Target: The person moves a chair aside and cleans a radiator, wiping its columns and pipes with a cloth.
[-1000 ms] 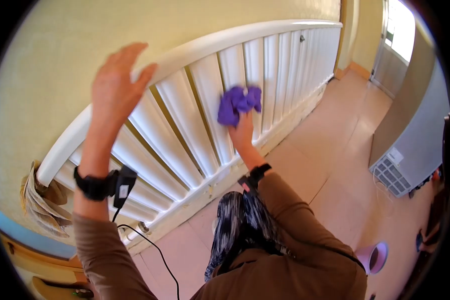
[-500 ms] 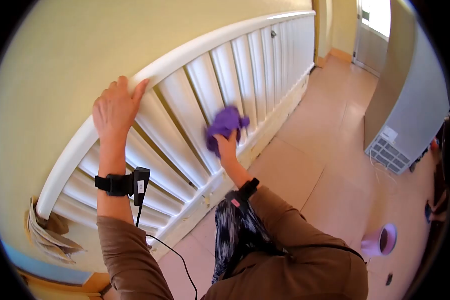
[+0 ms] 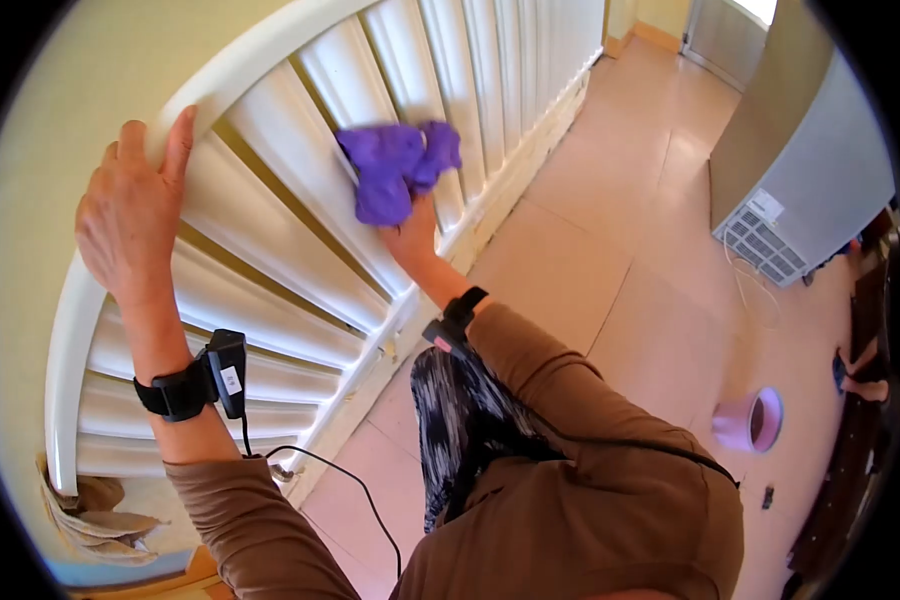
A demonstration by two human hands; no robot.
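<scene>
A white slatted railing (image 3: 280, 165) with a curved top rail runs along the yellow wall. My left hand (image 3: 130, 215) grips the top rail, its thumb on the near side and its fingers over the far side. A bunched purple cloth (image 3: 385, 165) lies against the slats near the middle of the railing. My right hand (image 3: 410, 235) holds this cloth from below, and the cloth hides most of its fingers. Black straps with small devices are on both wrists, and a black cable hangs from the left one.
A grey fridge-like appliance (image 3: 810, 170) stands at the right on the pink tiled floor (image 3: 570, 250). A pink bucket (image 3: 748, 420) is at the lower right, near a small dark object (image 3: 768, 497). Beige cloth (image 3: 95, 520) hangs at the lower left. Another person's foot (image 3: 865, 388) shows at the right edge.
The purple cloth and my right hand have moved up and left across the slats. The view has shifted, and my left hand appears further left, still on the rail.
</scene>
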